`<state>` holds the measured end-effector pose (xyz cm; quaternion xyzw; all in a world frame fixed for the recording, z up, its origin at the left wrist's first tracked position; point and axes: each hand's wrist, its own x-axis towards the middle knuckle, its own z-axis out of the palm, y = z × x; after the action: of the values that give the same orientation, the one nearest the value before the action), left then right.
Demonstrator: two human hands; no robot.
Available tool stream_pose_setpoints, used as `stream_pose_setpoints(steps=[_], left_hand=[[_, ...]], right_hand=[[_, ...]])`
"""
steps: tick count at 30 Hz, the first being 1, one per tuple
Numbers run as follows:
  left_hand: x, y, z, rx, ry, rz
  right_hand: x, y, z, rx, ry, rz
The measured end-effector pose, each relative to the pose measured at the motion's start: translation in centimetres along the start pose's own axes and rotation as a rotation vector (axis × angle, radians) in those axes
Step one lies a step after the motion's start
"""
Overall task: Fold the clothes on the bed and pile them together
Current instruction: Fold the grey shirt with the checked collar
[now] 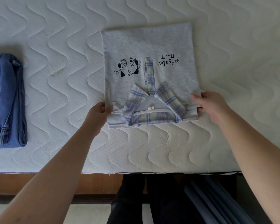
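A light grey polo shirt [149,44] with a plaid collar, a black cartoon print and black lettering lies folded into a rectangle on the white quilted mattress [168,151], collar toward me. My left hand [100,112] pinches its near left corner, thumb on top. My right hand [208,104] grips the near right corner, fingers curled round the folded edge. Folded blue jeans [5,101] lie apart at the left edge of the view.
The mattress's front edge runs across the lower view above a brown wooden bed frame [95,183]. Below it are my dark trouser legs and a bluish pleated fabric [208,199] at the lower right.
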<state>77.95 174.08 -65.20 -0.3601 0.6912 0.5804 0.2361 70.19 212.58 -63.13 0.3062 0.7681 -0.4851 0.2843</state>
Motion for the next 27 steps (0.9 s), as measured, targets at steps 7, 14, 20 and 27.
stream_pose_setpoints(steps=[7,14,20,27], left_hand=[[0.5,0.7,-0.6,-0.142,-0.132,-0.086],[1.5,2.3,1.0,-0.118,-0.121,-0.050],[0.9,2.4,1.5,-0.021,-0.080,0.006],[0.2,2.0,1.1,-0.099,-0.140,0.018]], right_hand=[[1.7,-1.4,0.8,-0.033,-0.074,0.071],[1.6,-0.3,2.8,-0.142,0.058,-0.141],[1.0,0.1,3.9,0.130,-0.010,-0.064],[0.0,0.9,3.2,0.155,-0.041,-0.061]])
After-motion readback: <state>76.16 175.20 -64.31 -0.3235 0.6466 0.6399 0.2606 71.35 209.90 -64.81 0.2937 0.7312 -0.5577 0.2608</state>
